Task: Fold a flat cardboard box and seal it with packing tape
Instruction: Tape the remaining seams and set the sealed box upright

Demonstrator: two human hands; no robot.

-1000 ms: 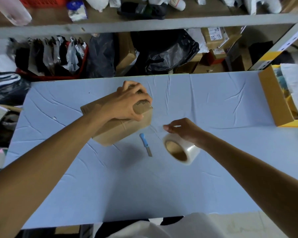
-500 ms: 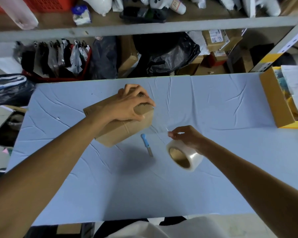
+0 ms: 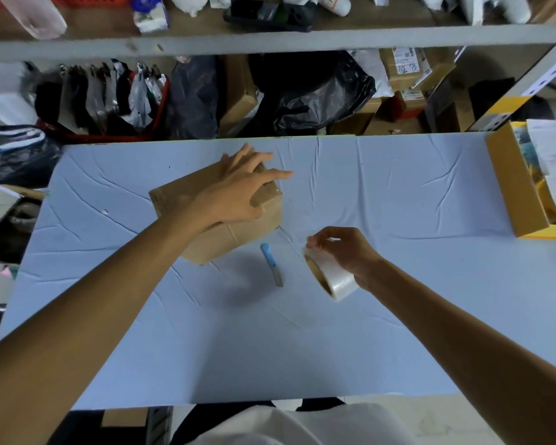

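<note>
A brown folded cardboard box (image 3: 238, 234) stands on the light blue table (image 3: 398, 194), left of centre. My left hand (image 3: 238, 191) lies over its top with fingers spread and straight, reaching past the far right corner. My right hand (image 3: 344, 248) grips a roll of clear packing tape (image 3: 333, 277) just right of the box, above the table. Whether a strip of tape runs from roll to box I cannot tell. A small blue-handled cutter (image 3: 271, 263) lies on the table between box and roll.
An open yellow-brown carton (image 3: 517, 187) with papers sits at the table's right edge. Behind the table a shelf holds black bags (image 3: 315, 91), boxes and a red basket (image 3: 109, 130) of packets. A dark bag (image 3: 13, 152) lies at far left.
My left hand's fingers have straightened and spread over the box top, where before they curled round its corner. My right hand with the tape roll has shifted slightly right and toward me.
</note>
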